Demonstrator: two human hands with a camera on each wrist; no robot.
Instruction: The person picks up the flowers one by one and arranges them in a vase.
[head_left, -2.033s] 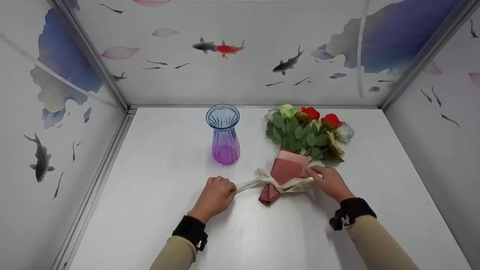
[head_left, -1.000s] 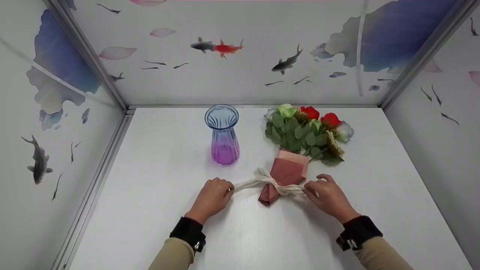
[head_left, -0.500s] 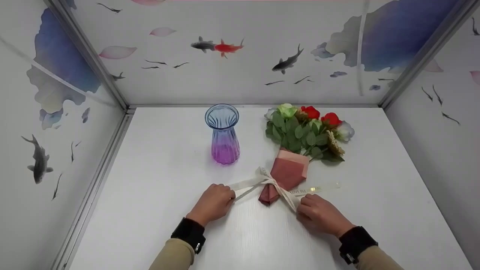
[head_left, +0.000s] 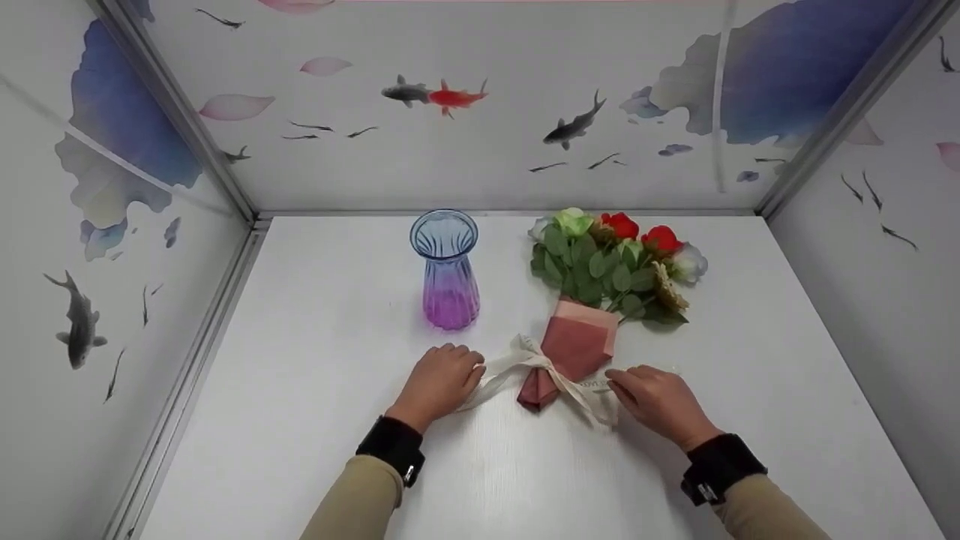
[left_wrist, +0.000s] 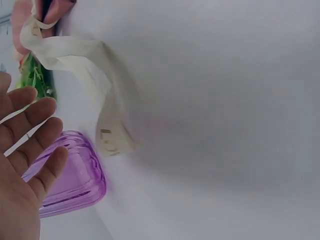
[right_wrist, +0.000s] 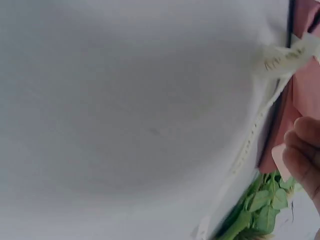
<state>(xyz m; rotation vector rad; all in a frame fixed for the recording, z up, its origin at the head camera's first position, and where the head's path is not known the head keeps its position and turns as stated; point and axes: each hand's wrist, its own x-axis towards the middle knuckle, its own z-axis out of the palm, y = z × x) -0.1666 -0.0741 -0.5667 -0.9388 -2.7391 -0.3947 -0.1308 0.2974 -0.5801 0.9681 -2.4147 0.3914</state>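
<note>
A flower bouquet lies on the table, its stems in pink-red wrapping paper. Around the narrow part of the wrap runs a cream ribbon with printed gold letters; its tails spread left and right. My left hand hovers over the left tail, fingers loosely spread. In the left wrist view that tail hangs apart from the fingers. My right hand is beside the right tail, fingers bent and fingertips near the wrap. The right wrist view shows the printed ribbon apart from those fingertips.
A ribbed glass vase, blue at the top and purple below, stands upright left of the bouquet, beyond my left hand. Printed panels in metal frames wall in the white table at the back and sides.
Both hands have let go of the ribbon they were pulling. The left hand has risen and opened; the right hand has moved up from the lower ribbon tail, which now lies loose.
</note>
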